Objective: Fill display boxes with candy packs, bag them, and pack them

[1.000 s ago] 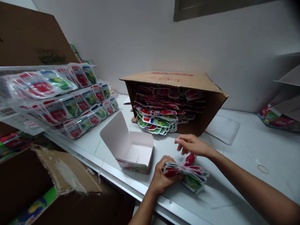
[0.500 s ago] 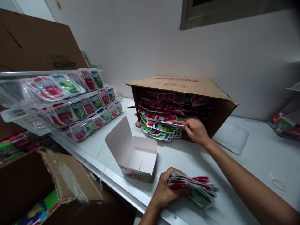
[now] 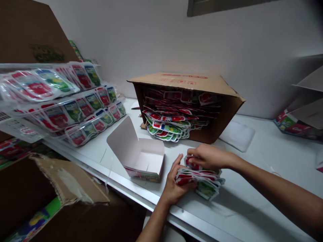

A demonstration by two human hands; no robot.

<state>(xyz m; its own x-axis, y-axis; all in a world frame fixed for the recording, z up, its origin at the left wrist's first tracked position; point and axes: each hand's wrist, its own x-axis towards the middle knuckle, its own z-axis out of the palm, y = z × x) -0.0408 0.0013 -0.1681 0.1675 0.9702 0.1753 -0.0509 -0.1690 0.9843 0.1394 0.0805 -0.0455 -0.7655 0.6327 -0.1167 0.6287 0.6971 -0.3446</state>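
Note:
My left hand (image 3: 176,183) is wrapped round a stack of red and green printed sachets (image 3: 207,189) above the front of the table. Right behind that stack, my right hand (image 3: 210,156) pinches another red sachet (image 3: 193,163) against the bundle; its lower part is hidden. To the left stands a small carton (image 3: 141,174), lid up, with its white inside showing. Farther back, a large cardboard box (image 3: 212,126) lies on its side, its opening facing me, filled with layered sachets (image 3: 169,127), some of them spilling over the lower edge.
At the left, clear trays (image 3: 63,101) hold rows of red and green sachets. An open carton (image 3: 75,181) stands below the table edge (image 3: 121,188). A flat whitish packet (image 3: 238,136) lies right of the big box, and a printed carton (image 3: 295,124) stands at far right.
My right hand has come from the big box's opening to the stack, bringing a red sachet. The left hand still holds its stack. The view has shifted slightly.

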